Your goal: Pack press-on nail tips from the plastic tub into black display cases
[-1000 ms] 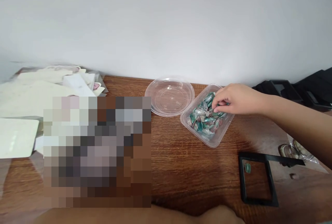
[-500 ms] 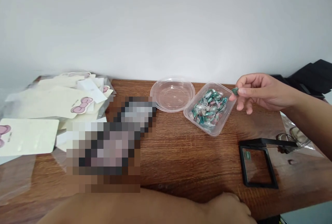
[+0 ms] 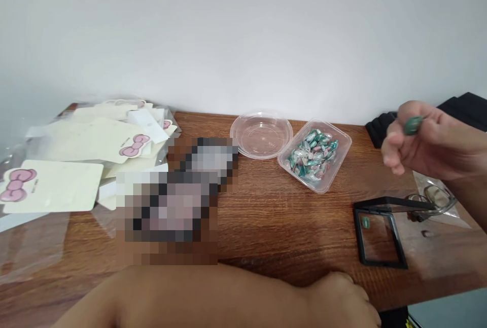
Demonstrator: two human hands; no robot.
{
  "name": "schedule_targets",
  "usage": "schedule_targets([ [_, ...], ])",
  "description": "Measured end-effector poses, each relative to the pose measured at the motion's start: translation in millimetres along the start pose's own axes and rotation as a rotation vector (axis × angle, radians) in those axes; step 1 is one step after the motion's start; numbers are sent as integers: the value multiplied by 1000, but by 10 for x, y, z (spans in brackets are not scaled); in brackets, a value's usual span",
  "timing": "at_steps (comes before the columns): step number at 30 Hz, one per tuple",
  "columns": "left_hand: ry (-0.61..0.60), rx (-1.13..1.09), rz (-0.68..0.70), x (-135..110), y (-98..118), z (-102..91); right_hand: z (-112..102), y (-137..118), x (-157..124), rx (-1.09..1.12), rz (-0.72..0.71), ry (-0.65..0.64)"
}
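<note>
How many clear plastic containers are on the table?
2: a round clear dish near the wall and, touching its right side, a rectangular tub holding green and pink stones. Others could be hidden behind the blurred patch.

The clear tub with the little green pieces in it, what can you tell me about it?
The rectangular tub is clear thin plastic with rounded corners and no lid on. It sits at a slant on the wooden table near the wall, right beside a round clear lid; whether they touch is unclear. It holds a heap of small glossy stones, mostly green, some whitish and pinkish. No hand touches it; the right hand is off to its right, pinching one green stone.
</note>
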State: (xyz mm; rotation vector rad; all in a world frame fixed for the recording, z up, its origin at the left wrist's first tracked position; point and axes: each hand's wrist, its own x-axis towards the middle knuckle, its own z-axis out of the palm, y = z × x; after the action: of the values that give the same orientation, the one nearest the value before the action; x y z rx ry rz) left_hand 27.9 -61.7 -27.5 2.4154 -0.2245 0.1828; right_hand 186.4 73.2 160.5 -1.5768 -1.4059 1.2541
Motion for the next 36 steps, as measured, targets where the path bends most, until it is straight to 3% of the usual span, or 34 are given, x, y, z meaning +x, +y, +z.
schedule_targets([
  [4, 34, 142, -12, -36, 71, -105, 22, -65, -350, -68, -67, 148],
  [9, 62, 206, -40, -62, 146, -237, -51, 98, -797, 115, -253, 73],
  [14, 26, 197, -42, -83, 174, -324, -173, 540, -1222, 199, -298, 87],
  [19, 78, 164, -14, -109, 158, -313, -189, 1064, -1520, 176, -215, 147],
  [25, 93, 152, -15, -129, 149, -293, -146, 1340, -1529, -69, -230, 242],
  [32, 83, 124, -32, -129, 163, -304, -110, 1490, -1313, -542, -335, 165],
  [36, 66, 129, -45, -137, 170, -311, -58, 1529, -1182, -680, -324, 77],
])
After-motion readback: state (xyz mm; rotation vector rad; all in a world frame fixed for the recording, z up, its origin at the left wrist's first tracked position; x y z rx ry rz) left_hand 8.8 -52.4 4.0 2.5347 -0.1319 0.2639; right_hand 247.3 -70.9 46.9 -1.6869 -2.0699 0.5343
